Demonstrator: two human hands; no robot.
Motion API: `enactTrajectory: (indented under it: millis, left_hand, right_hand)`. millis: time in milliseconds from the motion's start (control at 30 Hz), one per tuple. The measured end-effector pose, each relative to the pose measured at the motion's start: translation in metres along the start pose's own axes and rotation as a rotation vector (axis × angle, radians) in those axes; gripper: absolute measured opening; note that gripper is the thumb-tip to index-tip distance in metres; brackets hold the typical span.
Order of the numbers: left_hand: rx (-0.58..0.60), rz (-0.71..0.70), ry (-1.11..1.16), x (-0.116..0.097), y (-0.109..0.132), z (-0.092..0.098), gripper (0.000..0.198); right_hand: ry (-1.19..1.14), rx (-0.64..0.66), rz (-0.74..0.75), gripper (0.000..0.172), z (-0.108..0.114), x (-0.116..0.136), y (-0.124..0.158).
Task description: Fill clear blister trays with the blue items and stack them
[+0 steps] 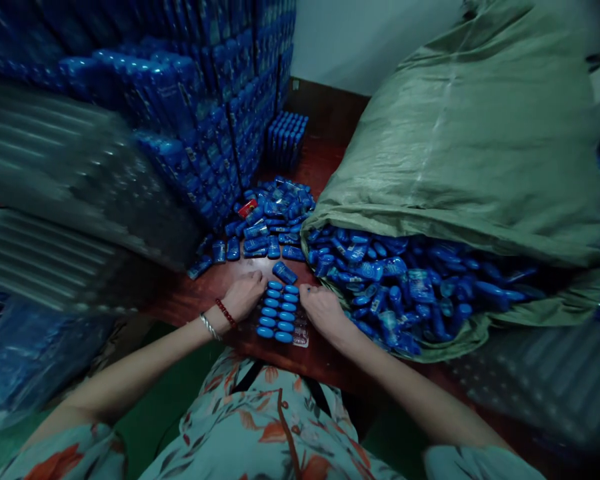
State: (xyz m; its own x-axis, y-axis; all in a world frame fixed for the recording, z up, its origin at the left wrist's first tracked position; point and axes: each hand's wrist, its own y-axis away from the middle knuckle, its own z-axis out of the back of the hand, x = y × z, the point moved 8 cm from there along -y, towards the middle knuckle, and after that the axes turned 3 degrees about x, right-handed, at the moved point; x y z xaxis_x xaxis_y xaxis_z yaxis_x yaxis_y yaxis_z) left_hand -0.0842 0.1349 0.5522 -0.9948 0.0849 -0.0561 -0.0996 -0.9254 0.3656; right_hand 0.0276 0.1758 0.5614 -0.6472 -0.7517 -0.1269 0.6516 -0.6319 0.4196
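The person I watched wore a pale, greenish-looking garment (253, 417) scattered with orange-red flowers and dark leaves, a thin reddish-brown trim (288, 433) running down its front. The loose sleeves (83, 457) carried the same print. Around the left wrist (217, 319) sat a dark red beaded bracelet (225, 313) and, beside it, a silvery, twisted-looking bangle (210, 327).

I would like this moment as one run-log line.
left hand: beside blue containers | right hand: their opposite side | green sack: mouth open, blue packs inside
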Motion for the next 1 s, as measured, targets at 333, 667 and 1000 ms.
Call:
enactTrajectory:
  millis: [333,667,1000]
  left_hand:
    - [-0.267,0.105,0.359,0.083,-0.01,0.031,0.025]
    - [-0.303,0.268,0.306,0.095,-0.042,0.017,0.024]
    - [-0.636,0.168,0.779,0.083,0.101,-0.025,0.027]
  right_hand:
    - [-0.183,-0.07,0.022,0.03,0.05,-0.022,-0.021]
    - [-0.316,-0.13,0.142,0.031,0.054,0.005,-0.068]
    - [-1.063,-0.563,0.059,0.021,-0.005,-0.064,0.083]
